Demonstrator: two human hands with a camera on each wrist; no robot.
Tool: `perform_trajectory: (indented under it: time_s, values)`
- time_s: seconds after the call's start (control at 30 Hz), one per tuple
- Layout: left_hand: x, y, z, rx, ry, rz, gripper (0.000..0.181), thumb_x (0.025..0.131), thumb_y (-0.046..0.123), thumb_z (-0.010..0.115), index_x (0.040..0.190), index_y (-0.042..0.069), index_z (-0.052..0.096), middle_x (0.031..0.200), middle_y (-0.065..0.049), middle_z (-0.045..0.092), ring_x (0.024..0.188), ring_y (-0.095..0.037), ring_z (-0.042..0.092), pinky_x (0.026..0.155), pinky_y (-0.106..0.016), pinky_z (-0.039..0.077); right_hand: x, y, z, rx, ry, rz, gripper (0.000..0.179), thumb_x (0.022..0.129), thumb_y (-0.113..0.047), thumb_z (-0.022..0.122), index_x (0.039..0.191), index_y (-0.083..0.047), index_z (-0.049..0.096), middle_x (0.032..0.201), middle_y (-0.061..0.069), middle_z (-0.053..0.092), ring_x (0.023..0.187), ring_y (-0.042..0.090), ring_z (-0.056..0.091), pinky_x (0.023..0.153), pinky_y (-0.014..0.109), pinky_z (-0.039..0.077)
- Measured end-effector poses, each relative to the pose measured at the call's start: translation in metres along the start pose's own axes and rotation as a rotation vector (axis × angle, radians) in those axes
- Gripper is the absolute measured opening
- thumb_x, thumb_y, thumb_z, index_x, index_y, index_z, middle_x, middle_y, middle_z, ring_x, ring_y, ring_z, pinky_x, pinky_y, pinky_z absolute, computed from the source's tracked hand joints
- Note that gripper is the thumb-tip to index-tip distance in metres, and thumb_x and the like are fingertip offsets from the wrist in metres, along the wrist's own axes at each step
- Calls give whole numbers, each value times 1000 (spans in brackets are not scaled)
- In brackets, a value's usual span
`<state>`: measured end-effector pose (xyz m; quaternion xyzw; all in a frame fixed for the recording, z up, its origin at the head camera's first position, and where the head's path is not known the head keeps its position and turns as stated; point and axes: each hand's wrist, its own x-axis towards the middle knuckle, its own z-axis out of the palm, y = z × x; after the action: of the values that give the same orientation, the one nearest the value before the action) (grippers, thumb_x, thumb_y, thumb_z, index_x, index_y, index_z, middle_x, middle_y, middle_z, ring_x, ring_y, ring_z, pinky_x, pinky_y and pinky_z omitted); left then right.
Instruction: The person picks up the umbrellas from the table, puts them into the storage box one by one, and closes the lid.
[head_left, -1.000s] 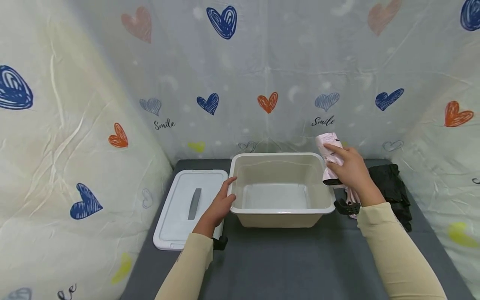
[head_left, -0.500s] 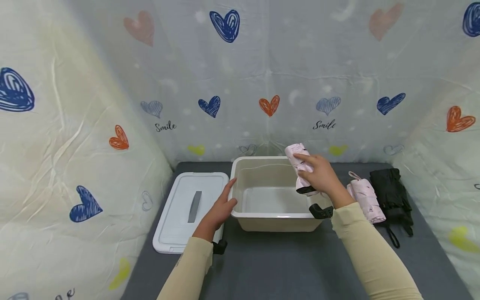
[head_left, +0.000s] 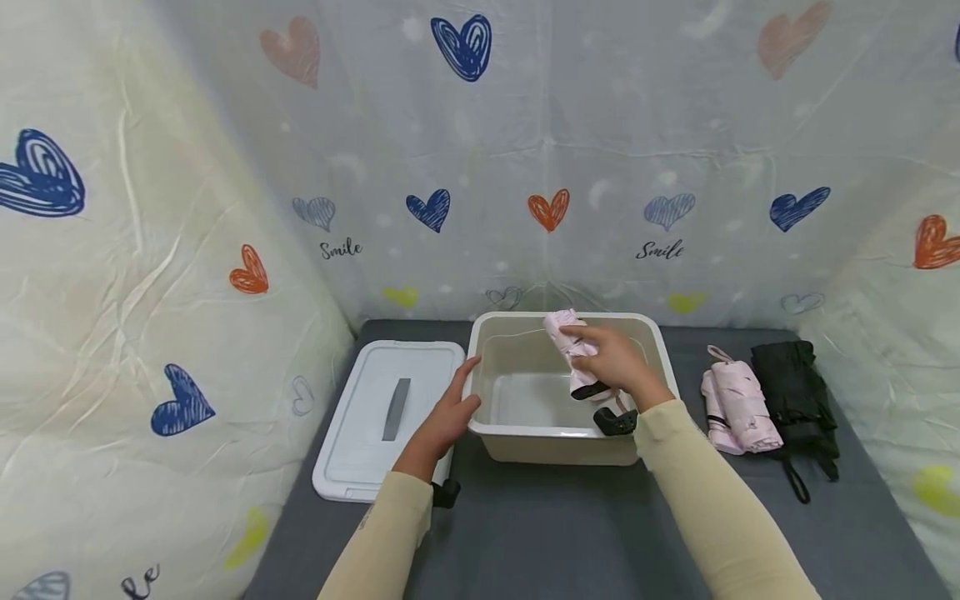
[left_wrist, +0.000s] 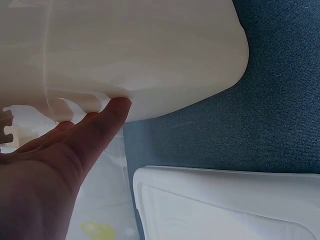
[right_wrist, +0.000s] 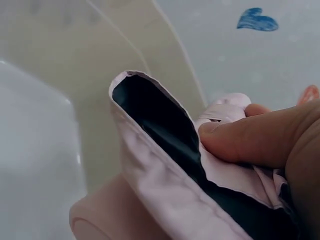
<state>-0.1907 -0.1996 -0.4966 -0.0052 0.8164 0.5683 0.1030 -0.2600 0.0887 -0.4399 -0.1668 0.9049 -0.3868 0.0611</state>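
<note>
My right hand (head_left: 617,364) holds a folded pink umbrella (head_left: 562,335) over the inside of a beige plastic bin (head_left: 555,451). In the right wrist view the thumb (right_wrist: 245,140) presses the pink cloth, whose dark lining (right_wrist: 155,122) shows, and a smooth pink handle (right_wrist: 117,212) sticks out below. My left hand (head_left: 442,417) rests against the bin's left side with its fingers fairly straight. In the left wrist view the fingertips (left_wrist: 119,105) touch the outer wall (left_wrist: 165,65). No other thing shows inside the bin.
A white lid (head_left: 352,450) with a grey handle (head_left: 396,409) lies left of the bin. To the right lie a pink umbrella (head_left: 746,408), another pink folded piece (head_left: 717,421) partly behind it, and a black umbrella (head_left: 793,387). A heart-printed curtain (head_left: 495,133) surrounds the grey table (head_left: 540,533).
My right hand has carried the pink umbrella leftward and down, from the bin's right rim to over its inside. The left hand stays at the bin's left side.
</note>
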Motion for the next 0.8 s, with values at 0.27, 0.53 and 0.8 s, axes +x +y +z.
perform_trajectory:
  time_s: [0.27,0.53,0.8]
  values:
    - [-1,2,1,5,4,-1,69,89,12,42,151,36,23,160,-9,21,135,-32,36,103,-56,35,14,3,18,27,-91,11,57,81,-14,68,136,-25,58,142,15,51,104,30,55,81,37,45]
    - [0,-2,-1,-6,-1,-3,69,90,11,43,152,36,22,160,-8,20,136,-32,33,104,-55,34,24,-4,32,85,-195,28,55,82,-12,69,135,-23,59,132,18,56,79,23,56,58,31,47]
    - [-1,1,0,-3,-3,-21,71,88,11,44,151,36,23,159,-10,21,133,-32,36,101,-55,38,31,-10,44,109,-283,80,55,83,-8,68,135,-24,59,130,15,57,78,22,57,56,31,47]
